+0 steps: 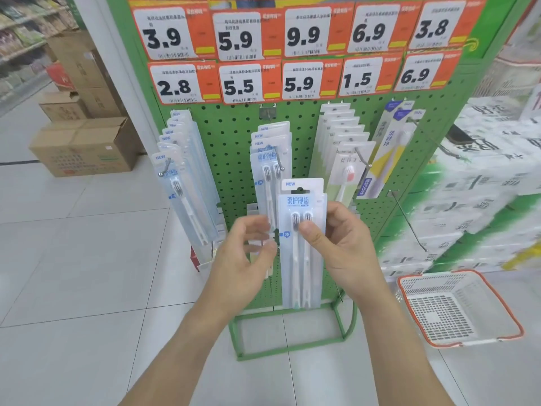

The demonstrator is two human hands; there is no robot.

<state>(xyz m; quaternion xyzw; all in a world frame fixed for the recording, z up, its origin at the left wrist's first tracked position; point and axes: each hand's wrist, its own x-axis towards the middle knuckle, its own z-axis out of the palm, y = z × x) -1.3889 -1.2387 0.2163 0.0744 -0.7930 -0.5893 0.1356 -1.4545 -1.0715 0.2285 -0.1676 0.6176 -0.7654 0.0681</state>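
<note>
Your right hand (pixel 348 247) pinches a clear twin-toothbrush pack (pixel 298 273), white-blue header, before the pegboard (pixel 234 136); left hand (pixel 243 259) curled beside, grip unclear.

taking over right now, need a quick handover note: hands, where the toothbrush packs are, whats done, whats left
Right hand: holds the toothbrush packs upright in front of the pegboard rack, thumb on the front. There seem to be two, stacked.
Left hand: blurred, fingers curled by the packs' left edge. I cannot tell if it touches them.
Matching packs hang on the middle hook above. The basket sits on the floor to the right.
Done: the packs are in hand, neither on a hook nor in the basket.
Left: probably hang them on the middle hook with their match. The direction of the work is not certain.
</note>
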